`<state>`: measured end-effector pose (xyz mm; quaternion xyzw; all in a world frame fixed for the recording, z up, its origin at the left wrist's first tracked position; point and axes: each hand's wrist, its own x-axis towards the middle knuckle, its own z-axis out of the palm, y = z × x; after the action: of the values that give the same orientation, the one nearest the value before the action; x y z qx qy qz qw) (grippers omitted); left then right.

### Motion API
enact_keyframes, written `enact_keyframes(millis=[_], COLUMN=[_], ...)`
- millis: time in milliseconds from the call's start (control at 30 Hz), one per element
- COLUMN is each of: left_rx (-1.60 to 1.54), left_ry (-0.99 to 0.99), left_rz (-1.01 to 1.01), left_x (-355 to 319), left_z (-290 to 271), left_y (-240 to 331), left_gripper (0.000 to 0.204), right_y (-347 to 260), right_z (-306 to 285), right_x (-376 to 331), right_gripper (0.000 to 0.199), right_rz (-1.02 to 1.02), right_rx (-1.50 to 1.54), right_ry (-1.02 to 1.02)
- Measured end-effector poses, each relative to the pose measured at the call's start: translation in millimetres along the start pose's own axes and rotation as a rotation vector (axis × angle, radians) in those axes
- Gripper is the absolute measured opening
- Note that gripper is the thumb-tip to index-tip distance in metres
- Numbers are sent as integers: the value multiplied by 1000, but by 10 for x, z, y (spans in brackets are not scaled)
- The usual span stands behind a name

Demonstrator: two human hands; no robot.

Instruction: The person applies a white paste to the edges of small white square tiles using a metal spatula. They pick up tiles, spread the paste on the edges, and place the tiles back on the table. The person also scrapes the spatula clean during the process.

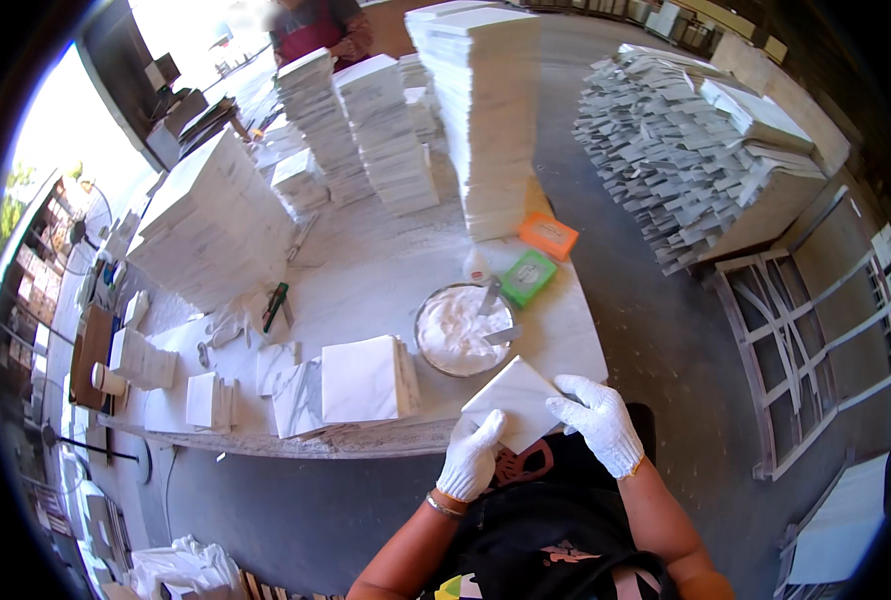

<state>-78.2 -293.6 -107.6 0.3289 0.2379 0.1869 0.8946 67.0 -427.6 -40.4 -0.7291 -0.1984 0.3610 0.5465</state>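
In front of my body I hold a square white marble tile [514, 402], tilted with one corner up. My left hand [474, 455], in a white knit glove, grips its lower left edge with the thumb on the face. My right hand [601, 425], gloved too, has its fingers closed at the tile's right edge. Just beyond the tile stands a round metal bowl [423, 350] of white paste [451, 328], with flat metal spatulas [502, 336] resting in it. A short row of marble tiles [361, 380] leans on edge to the left of the bowl.
The worktable [366, 270] carries tall tile stacks [491, 120], a green box [529, 278], an orange box [549, 236], a small white bottle [477, 265] and a green-handled tool [276, 306]. A metal rack [801, 340] and piled slabs [686, 150] stand right. Another person [316, 30] is beyond the table.
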Motion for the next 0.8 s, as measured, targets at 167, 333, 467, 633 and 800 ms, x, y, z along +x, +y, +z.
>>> enact_keyframes(millis=[167, 333, 467, 633, 800], left_rx=[23, 58, 21, 36, 0], left_ry=[75, 73, 87, 105, 157], left_rz=[55, 109, 119, 111, 109], left_x=[73, 155, 182, 225, 235], left_z=[-153, -283, -254, -335, -317], left_y=[91, 216, 273, 204, 178], left_gripper=[46, 41, 40, 40, 39], right_y=[35, -298, -532, -545, -440], right_z=[107, 50, 173, 270, 224], right_x=[300, 702, 861, 1056, 1195], right_gripper=[31, 14, 22, 23, 22], right_rz=[-168, -661, -634, -506, -532], right_rx=[-205, -600, -795, -905, -829], right_ry=[-27, 275, 214, -11, -75])
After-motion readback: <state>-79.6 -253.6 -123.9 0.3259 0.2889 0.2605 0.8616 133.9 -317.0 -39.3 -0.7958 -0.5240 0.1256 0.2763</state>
